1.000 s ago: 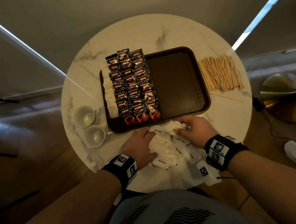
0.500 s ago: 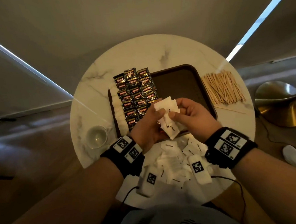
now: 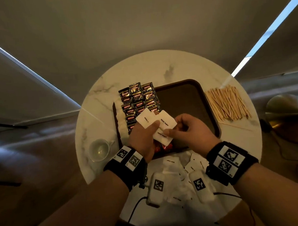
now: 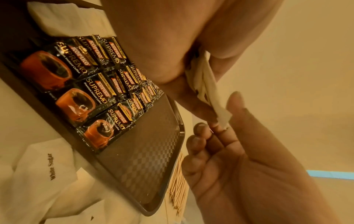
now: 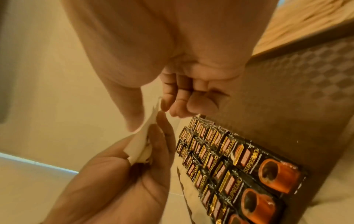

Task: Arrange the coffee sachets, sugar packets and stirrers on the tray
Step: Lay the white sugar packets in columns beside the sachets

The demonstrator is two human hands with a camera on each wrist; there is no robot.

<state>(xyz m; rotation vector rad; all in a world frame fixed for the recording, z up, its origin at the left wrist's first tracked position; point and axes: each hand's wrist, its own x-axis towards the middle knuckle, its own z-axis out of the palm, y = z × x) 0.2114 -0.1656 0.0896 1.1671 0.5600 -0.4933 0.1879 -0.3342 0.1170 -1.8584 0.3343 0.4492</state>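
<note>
Head view shows loose sugar packets [image 3: 173, 166] lying on the near edge of the round worktop [image 3: 98, 105]. Above them the left hand [image 3: 143, 139] pinches a small fan of white sugar packets [image 3: 147, 119], and the right hand [image 3: 190, 133] pinches the same fan with thumb and fingers. Behind, coffee sachets [image 3: 138, 99] fill the left part of the tray [image 3: 203, 98]. Stirrers [image 3: 227, 104] lie on the worktop right of the tray.

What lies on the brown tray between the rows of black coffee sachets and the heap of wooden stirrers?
In the head view, only bare brown tray floor, then its right rim, separates the black coffee sachets from the wooden stirrers on the marble table.
</note>
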